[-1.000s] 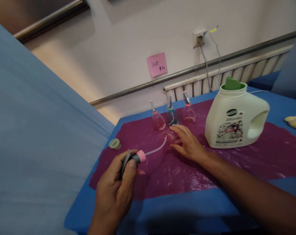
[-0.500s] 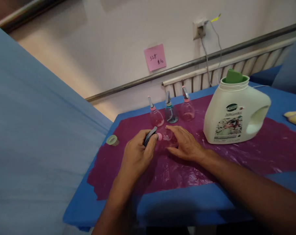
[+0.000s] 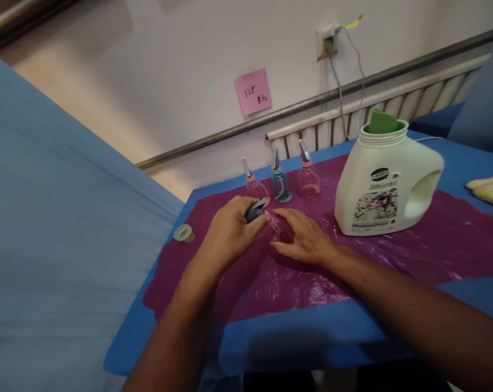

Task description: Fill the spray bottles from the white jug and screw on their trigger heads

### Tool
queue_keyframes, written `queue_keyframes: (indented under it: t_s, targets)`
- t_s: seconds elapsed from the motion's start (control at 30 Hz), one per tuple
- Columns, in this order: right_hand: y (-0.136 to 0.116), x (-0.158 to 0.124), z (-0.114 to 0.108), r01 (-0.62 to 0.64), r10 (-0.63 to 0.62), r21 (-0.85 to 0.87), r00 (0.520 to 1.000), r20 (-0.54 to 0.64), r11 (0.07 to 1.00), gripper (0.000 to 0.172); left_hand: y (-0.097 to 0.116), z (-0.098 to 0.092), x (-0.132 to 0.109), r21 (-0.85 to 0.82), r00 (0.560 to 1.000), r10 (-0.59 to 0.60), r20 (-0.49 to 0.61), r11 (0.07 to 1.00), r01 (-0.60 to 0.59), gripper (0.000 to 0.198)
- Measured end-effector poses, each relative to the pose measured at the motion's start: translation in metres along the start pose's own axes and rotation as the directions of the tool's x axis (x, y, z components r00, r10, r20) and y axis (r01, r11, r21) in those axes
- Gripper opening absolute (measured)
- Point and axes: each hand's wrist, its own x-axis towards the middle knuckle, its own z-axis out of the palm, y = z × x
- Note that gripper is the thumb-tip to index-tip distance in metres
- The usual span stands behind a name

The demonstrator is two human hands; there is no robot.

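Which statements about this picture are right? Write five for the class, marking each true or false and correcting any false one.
1. The left hand grips a grey spray head. True.
2. A green plastic piece sticks up from the mouth of the pale jug. True.
3. The right hand grasps the jug's handle. False: it is cupped around a clear bottle.
4. The sticky note is yellow. False: it is pink.
5. Three spray bottles stand beyond the hands. True.
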Motion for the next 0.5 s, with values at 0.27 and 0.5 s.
queue_keyframes:
  t_s: [0.27, 0.5]
  targets:
    - [0.002, 0.001, 0.003, -0.07, 0.066, 0.077, 0.996, 0.061, 0.995, 0.075, -0.008, -0.011, 0.025, 0.003, 0.966, 0.074, 0.246, 0.997, -0.077, 0.022]
    - [0.009, 0.002, 0.006, -0.168, 0.158, 0.124, 0.984, 0.085, 0.978, 0.076, -0.003, -0.009, 0.05, -0.009, 0.914, 0.154, 0.376, 0.987, -0.162, 0.041]
